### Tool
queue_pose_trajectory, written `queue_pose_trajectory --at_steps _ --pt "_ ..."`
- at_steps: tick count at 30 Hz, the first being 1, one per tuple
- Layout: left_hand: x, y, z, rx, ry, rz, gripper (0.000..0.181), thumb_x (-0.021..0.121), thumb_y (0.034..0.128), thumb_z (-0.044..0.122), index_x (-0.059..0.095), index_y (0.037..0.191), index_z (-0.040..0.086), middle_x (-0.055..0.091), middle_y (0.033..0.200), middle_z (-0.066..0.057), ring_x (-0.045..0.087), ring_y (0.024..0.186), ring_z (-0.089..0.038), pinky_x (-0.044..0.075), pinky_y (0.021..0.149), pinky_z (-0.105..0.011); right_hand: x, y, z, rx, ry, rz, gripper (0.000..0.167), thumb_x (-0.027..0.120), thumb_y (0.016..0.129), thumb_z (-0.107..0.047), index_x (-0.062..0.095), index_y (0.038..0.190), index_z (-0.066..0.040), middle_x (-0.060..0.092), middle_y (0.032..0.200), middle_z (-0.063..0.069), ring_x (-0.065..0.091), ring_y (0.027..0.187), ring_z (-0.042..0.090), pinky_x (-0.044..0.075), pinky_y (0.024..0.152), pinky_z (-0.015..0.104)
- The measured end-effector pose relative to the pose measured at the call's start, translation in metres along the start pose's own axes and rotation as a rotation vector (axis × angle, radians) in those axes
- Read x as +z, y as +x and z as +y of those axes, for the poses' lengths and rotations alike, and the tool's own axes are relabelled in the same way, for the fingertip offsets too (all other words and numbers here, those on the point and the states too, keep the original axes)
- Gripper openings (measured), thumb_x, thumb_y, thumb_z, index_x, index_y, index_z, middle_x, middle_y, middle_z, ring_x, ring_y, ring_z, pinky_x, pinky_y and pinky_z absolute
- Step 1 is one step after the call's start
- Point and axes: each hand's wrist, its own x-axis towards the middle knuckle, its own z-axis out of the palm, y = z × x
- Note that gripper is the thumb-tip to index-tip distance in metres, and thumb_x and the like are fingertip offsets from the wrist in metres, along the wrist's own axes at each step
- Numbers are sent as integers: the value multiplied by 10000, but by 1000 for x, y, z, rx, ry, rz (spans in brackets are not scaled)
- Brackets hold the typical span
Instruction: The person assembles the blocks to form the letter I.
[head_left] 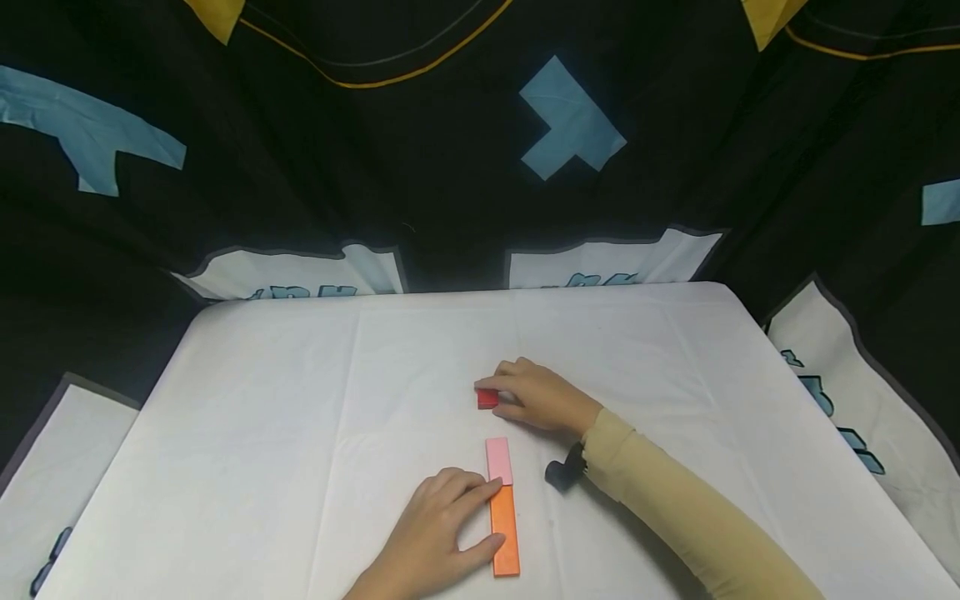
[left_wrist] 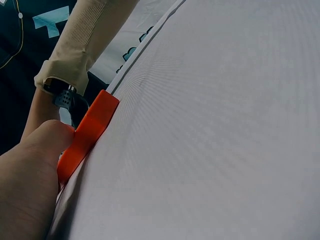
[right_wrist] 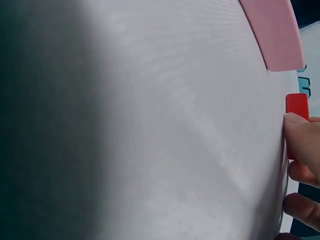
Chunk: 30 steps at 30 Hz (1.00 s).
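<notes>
In the head view an orange bar-shaped block [head_left: 506, 533] lies lengthwise on the white cloth. A shorter pink block [head_left: 498, 460] lies end to end with it, on its far side. My left hand [head_left: 435, 529] rests beside the orange block, its thumb and index fingertip touching it. The left wrist view shows the thumb against the side of the orange block [left_wrist: 90, 135]. Farther out, my right hand [head_left: 542, 395] pinches a small red block [head_left: 487, 399] between thumb and fingers. That red block [right_wrist: 298, 106] is partly covered by the thumb in the right wrist view.
The table [head_left: 247, 417] is covered by a white cloth with faint creases. A dark wrist device [head_left: 564, 472] hangs at the right cuff. Dark curtains [head_left: 450, 183] with blue and yellow patches surround the table's far side and flanks.
</notes>
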Motion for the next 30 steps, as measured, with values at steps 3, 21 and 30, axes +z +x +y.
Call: queue_pose_trajectory --at_steps 3,21,30 --pt "0 0 0 -2 2 -2 513 748 807 483 670 1261 258 588 1122 169 528 1067 -28 473 889 -314 -1 1 0 -16 -10 -9 494 678 934 -339 546 1410 -358 621 1074 -109 512 940 71 482 824 239" --pt "-1 1 0 -9 -15 -19 492 717 838 513 676 1254 254 589 1137 172 521 1085 -23 480 902 -326 0 4 -3 66 22 21 448 741 864 -447 636 1233 -216 668 1056 -88 557 964 73 523 899 264" --pt "-2 2 0 -2 -10 -9 499 748 811 483 680 1247 249 584 1126 169 520 1077 -26 466 890 -309 -1 3 -10 118 -4 89 416 760 827 -498 699 1108 -197 688 926 -96 543 832 70 503 776 236"
